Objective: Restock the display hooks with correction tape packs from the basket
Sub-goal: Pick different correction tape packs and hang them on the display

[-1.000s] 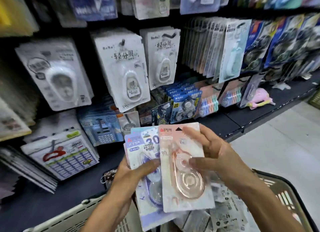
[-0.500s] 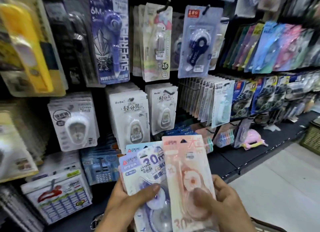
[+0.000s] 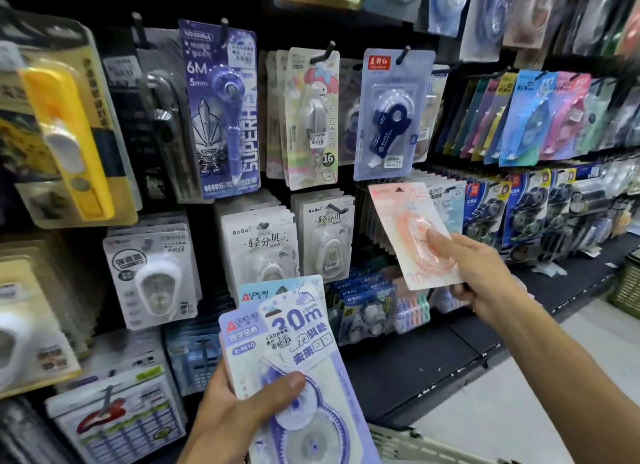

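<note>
From my head view, my right hand (image 3: 483,273) pinches a pale pink card-backed correction tape pack with a clear blister (image 3: 414,237), thumb on the blister and fingers curled behind its lower edge. I hold it tilted, top corner leaning left, up against the row of similar pastel packs on the middle hook (image 3: 446,200) to the right of centre. My left hand (image 3: 242,415) grips a fanned stack of lilac and light-blue 30m correction tape packs (image 3: 294,339) low and near, thumb pressed on the front blister. The white wire basket (image 3: 408,443) shows only as a rim at the bottom edge, just beside that stack.

To hang the pink pack well, I judge I should square it upright first, then line its punched hole with the hook tip — I cannot make out the tip itself behind the card — and slide it straight back.

Room is tight: the dark-blue dispenser pack (image 3: 391,117) hangs just above, and blue twin-roll packs (image 3: 485,214) crowd the right. Open space lies near me, over the dark shelf ledge (image 3: 433,356) and the pale floor — that is the way to draw back.
</note>
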